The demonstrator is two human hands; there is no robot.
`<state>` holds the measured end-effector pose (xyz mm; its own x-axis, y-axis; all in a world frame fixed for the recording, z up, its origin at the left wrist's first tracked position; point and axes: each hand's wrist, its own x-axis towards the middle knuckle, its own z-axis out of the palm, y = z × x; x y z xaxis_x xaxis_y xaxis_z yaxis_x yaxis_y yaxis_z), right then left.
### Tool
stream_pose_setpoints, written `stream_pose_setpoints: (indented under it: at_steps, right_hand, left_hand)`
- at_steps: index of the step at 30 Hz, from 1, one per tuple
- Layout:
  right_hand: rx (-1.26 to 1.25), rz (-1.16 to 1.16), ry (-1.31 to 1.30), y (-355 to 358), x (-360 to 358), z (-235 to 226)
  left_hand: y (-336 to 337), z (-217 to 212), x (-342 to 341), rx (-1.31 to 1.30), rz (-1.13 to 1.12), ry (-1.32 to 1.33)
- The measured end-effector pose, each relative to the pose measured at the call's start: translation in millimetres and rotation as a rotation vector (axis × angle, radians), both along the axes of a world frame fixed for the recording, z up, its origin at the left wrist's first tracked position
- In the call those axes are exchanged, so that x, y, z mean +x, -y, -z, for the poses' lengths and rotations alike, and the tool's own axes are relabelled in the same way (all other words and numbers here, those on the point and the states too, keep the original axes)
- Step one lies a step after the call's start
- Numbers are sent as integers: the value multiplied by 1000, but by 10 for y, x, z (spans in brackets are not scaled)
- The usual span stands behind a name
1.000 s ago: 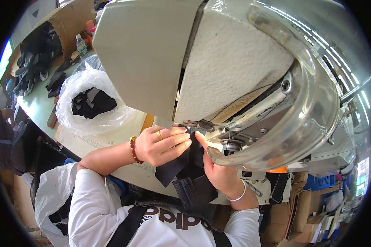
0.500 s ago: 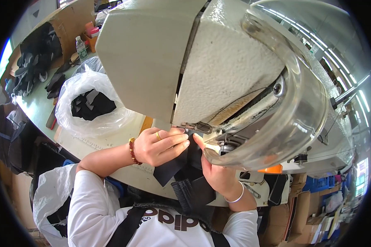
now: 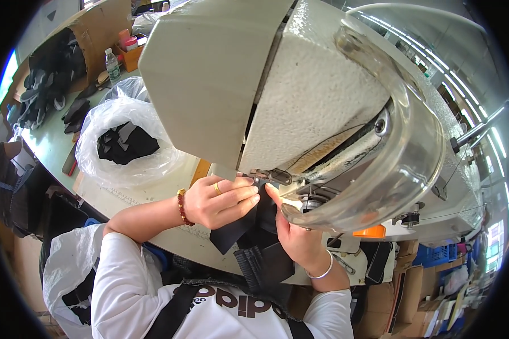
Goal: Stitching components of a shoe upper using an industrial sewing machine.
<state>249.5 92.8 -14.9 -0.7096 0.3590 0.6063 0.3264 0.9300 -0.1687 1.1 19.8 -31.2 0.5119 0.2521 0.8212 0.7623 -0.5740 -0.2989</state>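
Note:
Beneath the head of a white sewing machine [image 3: 311, 90], my left hand [image 3: 220, 202] pinches a piece of black fabric [image 3: 230, 234] with its fingers pressed together. On the other side, my right hand [image 3: 300, 242] grips the same fabric, its thumb up by the presser area and its other fingers partly hidden behind it and the machine's clear guard [image 3: 404, 169]. The fabric hangs toward me over the table edge, with a ribbed, pleated-looking part lowest. The needle cannot be made out.
Left of the machine, a clear plastic bag [image 3: 90, 164] of black pieces stands on the worktable [image 3: 124, 202]. Farther back are a water bottle [image 3: 112, 66], dark gloves and a cardboard box [image 3: 104, 34]. More cardboard and a blue crate [image 3: 435, 254] stand at the right.
The view has shifted very slightly. Both hands keep their hold on the black fabric, with hardly any visible movement.

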Motion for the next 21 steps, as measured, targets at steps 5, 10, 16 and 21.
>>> stream_pose_setpoints:
  at_steps: [5,10,16,21]
  right_hand:
    - [-7,-14,1,4,-1,-42]
    - [-44,-17,17,-4,8,-6]
    - [-41,-2,9,-26,28,72]
    - [-27,4,20,-39,29,67]
  left_hand:
    - [11,16,4,-37,0,23]
    - [7,-2,3,-15,-23,-3]
    - [45,-46,-8,-68,-24,45]
    - [27,-79,-9,-135,-9,86]
